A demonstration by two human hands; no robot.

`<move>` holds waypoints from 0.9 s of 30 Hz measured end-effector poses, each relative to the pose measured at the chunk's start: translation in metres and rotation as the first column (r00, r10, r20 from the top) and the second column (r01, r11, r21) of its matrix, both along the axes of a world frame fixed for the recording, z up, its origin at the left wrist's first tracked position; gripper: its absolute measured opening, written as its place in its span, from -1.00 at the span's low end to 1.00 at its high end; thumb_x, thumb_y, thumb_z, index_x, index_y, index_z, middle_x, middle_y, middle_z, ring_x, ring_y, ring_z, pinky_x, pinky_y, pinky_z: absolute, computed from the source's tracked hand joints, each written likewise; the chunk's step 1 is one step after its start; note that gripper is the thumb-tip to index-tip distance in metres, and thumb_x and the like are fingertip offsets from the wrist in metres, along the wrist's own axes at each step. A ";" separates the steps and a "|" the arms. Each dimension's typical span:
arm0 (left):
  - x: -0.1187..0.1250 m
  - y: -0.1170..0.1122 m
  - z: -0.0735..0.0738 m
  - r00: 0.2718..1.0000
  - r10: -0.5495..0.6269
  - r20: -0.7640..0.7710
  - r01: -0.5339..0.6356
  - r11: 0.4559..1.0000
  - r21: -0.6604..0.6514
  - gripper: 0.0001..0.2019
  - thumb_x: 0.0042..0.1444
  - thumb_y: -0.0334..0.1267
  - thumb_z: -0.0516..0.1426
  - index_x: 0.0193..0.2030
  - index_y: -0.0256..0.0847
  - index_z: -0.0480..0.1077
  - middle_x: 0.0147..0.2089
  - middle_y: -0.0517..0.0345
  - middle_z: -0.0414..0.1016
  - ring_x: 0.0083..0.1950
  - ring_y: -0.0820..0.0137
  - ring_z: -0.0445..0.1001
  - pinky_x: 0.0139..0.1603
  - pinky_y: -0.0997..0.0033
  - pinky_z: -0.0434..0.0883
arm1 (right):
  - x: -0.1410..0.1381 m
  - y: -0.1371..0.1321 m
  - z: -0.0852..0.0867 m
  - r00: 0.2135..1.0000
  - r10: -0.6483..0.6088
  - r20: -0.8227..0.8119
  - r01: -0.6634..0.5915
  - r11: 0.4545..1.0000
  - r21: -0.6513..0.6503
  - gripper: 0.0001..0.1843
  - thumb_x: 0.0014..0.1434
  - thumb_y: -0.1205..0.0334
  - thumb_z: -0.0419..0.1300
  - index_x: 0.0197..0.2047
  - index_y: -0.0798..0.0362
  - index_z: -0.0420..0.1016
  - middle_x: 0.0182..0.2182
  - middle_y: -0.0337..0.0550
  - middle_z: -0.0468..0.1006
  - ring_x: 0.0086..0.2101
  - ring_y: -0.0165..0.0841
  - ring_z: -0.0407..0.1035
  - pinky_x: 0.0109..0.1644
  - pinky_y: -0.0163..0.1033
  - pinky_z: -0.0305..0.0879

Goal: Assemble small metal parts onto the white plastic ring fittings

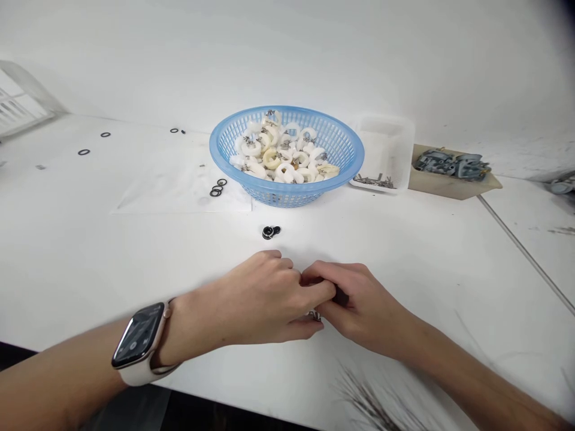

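Holds both hands together above a white worktop point(171, 257), on the near side of a round blue plastic basket with latticed walls point(291, 194). Bends the fingers of the left hand point(274, 296) inward, apparently closed about a small silvery metal piece point(314, 315), mostly hidden, so cannot tell its long axis or full shape. Sets the curled thumb and forefinger of the right hand point(354, 296) against the left fingertips; cannot tell from the deep shadow there whether to call that hand loaded or merely bent. Leaves a small black part with two rounded ends and a pale ring point(268, 233) free on the worktop, between the basket and the left knuckles: directly beyond the left hand, near but not touched, with long axis roughly crosswise, along the basket's near rim. Lies clearly nearer to the left hand than to the right. Shows white and cream curved plastic pieces with metal bits point(271, 158) heaped inside the basket, thin black rubber rings point(216, 191) just left of the basket, and, just right of the basket, a translucent white plastic tray point(390, 129) with thin metal pins point(372, 181) inside.
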State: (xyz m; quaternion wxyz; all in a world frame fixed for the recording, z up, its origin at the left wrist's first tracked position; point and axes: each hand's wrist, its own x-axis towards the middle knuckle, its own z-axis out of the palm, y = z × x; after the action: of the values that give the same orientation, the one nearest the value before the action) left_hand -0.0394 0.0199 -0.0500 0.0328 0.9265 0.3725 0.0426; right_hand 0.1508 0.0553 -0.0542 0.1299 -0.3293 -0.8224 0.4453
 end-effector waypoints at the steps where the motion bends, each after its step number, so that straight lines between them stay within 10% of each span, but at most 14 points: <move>1: 0.000 0.000 0.000 1.000 0.000 -0.001 0.000 1.000 -0.001 -0.85 0.28 -0.10 -0.04 -0.14 -0.09 0.18 -0.46 0.32 0.33 -0.53 0.35 0.24 -0.40 0.24 0.24 | 0.000 0.000 0.000 1.000 0.002 0.001 -0.002 1.000 0.002 -0.76 0.08 0.53 0.07 -0.30 -0.01 0.39 -0.46 -0.46 0.46 -0.49 -0.55 0.25 -0.44 -0.42 0.16; 27: 0.000 -0.001 0.000 1.000 0.019 0.006 -0.019 1.000 -0.012 -0.90 0.26 -0.18 -0.01 -0.15 -0.09 0.15 -0.39 0.31 0.36 -0.49 0.34 0.28 -0.43 0.23 0.24 | 0.001 0.001 -0.001 0.999 0.029 0.041 -0.031 0.997 0.064 -0.77 0.09 0.52 0.07 -0.30 -0.01 0.38 -0.46 -0.47 0.45 -0.48 -0.55 0.24 -0.41 -0.41 0.15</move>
State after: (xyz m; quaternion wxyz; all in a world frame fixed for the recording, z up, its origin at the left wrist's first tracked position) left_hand -0.0397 0.0187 -0.0499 0.0392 0.9226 0.3813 0.0437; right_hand 0.1518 0.0561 -0.0549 0.1173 -0.3215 -0.8437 0.4137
